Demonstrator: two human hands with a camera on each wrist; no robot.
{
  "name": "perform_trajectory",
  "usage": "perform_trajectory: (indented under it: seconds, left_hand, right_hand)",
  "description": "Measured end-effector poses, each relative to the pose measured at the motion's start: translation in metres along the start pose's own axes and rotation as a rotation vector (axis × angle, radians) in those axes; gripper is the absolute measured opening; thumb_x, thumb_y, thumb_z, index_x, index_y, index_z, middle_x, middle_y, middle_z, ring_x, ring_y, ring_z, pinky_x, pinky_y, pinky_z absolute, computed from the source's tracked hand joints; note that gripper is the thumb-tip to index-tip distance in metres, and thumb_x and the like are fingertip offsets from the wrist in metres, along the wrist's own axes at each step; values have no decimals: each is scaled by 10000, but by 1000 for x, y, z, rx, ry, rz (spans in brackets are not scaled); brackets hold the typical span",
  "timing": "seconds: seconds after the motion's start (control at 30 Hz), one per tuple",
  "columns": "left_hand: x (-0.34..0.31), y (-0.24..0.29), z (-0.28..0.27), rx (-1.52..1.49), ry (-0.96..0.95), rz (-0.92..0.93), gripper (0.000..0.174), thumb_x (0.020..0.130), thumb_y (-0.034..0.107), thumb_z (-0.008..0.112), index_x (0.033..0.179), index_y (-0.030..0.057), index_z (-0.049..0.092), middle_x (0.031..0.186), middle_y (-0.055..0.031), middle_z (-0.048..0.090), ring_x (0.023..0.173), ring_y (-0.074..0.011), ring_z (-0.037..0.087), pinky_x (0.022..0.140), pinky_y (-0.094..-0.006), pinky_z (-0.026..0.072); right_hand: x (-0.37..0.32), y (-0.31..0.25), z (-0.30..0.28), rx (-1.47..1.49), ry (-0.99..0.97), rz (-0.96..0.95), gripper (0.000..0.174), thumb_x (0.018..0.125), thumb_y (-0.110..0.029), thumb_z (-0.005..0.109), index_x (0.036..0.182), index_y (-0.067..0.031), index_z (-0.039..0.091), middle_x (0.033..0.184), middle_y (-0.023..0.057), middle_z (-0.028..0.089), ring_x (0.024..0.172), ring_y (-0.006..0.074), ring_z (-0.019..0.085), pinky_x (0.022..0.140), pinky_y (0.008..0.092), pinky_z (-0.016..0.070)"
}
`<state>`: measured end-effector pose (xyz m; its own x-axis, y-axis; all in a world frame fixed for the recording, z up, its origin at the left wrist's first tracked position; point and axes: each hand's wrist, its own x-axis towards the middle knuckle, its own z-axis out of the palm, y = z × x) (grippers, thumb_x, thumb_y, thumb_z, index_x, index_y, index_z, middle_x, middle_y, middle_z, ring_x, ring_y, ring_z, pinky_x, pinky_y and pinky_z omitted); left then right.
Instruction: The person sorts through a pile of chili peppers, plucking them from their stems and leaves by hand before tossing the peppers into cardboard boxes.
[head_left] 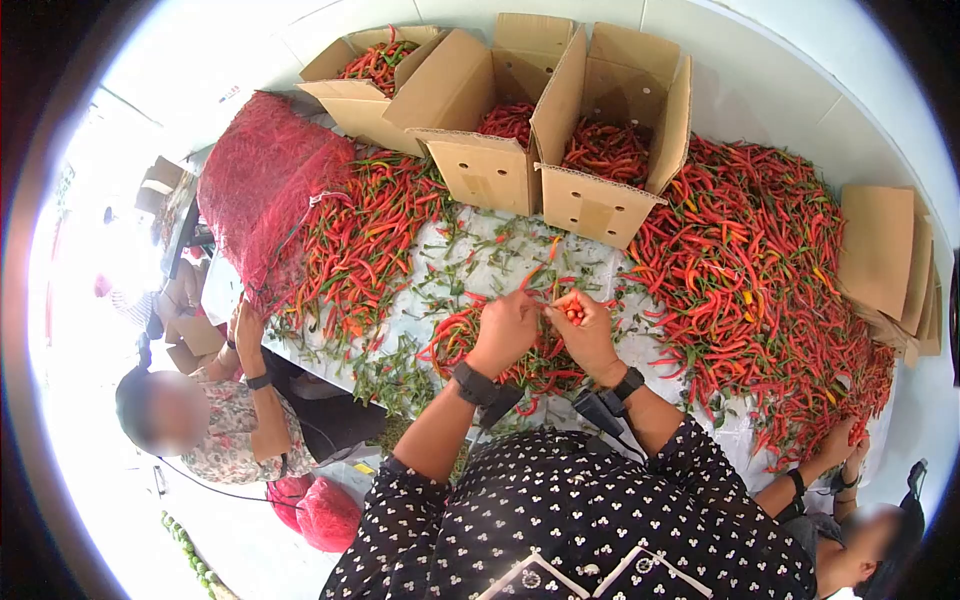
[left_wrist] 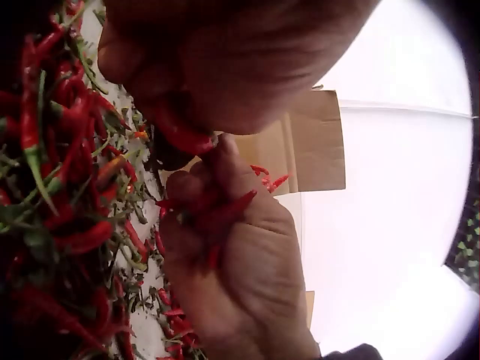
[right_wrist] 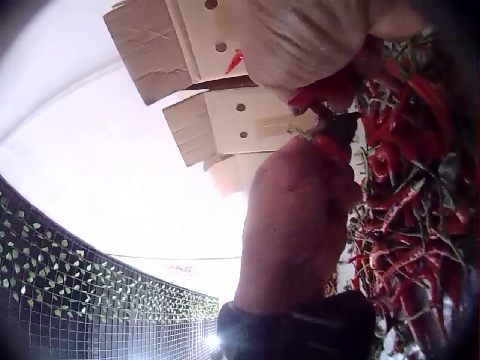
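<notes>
My left hand (head_left: 505, 332) and right hand (head_left: 584, 338) meet above a small heap of red chillies (head_left: 455, 340). In the left wrist view, the left hand (left_wrist: 240, 64) pinches a red chilli (left_wrist: 184, 136), its stem end by the right thumb. Several red chillies (left_wrist: 217, 217) lie in the curled palm of the right hand (left_wrist: 251, 281). The right wrist view shows the right hand (right_wrist: 307, 45) over the left hand (right_wrist: 289, 225), fingertips close together; dark blur hides the exact contact.
Three cardboard boxes (head_left: 590, 210) with chillies stand behind. Large chilli piles (head_left: 740, 290) lie right and left, with a red net sack (head_left: 270, 170) at left. Green stems (head_left: 395, 375) litter the table. One person (head_left: 250, 420) is at left, another (head_left: 830, 540) at lower right.
</notes>
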<state>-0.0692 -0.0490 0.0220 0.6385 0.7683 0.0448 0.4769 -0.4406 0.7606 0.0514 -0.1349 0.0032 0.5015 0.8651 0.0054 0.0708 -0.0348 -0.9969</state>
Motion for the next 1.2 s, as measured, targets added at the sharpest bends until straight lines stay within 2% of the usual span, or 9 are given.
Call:
perform_trajectory:
  seconds: [0.17,0.3,0.37,0.4,0.67,0.77,0.87,0.93,1.2]
  left_hand:
    - [31,1,11,359,37,15,126,761,126,540,744,9,581,671,-206,588,632,-367,587,590,-433,465]
    - [48,-10,8,505,-34,-41,107,736,139,555,711,34,559,681,-137,591,616,-321,593,588,-430,489]
    - [54,-6,8,427,133,244,66,714,132,557,724,70,575,768,-95,567,715,-294,592,624,-390,497]
    - [59,-2,11,433,34,207,101,720,127,577,804,82,610,918,-92,559,833,-294,578,676,-386,485]
    - [84,-3,65,574,-219,365,85,702,68,549,782,66,576,850,-116,572,753,-316,593,645,-375,496]
    - [82,-7,57,491,-164,332,112,705,62,546,812,34,560,841,-153,590,711,-334,594,620,-386,489]
    - [72,0,25,-40,-206,129,179,758,38,557,937,37,566,768,-88,581,654,-194,574,568,-308,455]
    - [56,6,5,-575,-309,-235,125,804,38,534,922,11,565,719,-15,563,608,-80,508,546,-225,405]
    - [-8,9,-16,-698,-330,-346,161,853,92,540,973,-7,580,786,-3,595,655,-58,559,590,-200,465]
  right_hand:
    - [-3,-21,-9,-225,81,-304,88,811,-66,624,781,-18,557,603,-5,529,533,53,465,495,203,375]
    - [-1,-18,-23,172,18,-33,93,849,-122,591,802,-56,547,624,1,516,553,67,493,470,210,382]
    - [4,-17,-39,758,179,468,143,871,-208,571,804,-92,522,661,2,519,551,89,497,443,224,368]
    - [8,9,-48,926,125,459,147,886,-241,541,831,-114,491,665,6,527,538,100,512,401,221,319]
    - [4,2,-64,1170,131,569,138,885,-232,542,818,-121,496,654,7,520,544,116,508,471,251,372]
    - [0,4,-64,1030,144,587,159,881,-227,545,793,-105,496,649,1,516,548,113,507,485,240,380]
    - [-2,12,-60,861,79,563,134,866,-198,564,823,-74,536,651,-5,522,539,104,508,481,231,382]
    - [1,-1,-50,606,-17,532,130,842,-164,595,886,-42,584,675,-7,546,529,89,512,476,221,393]
    - [1,-9,-18,-107,-322,141,192,781,-139,646,869,28,607,664,-18,577,567,28,461,512,210,400]
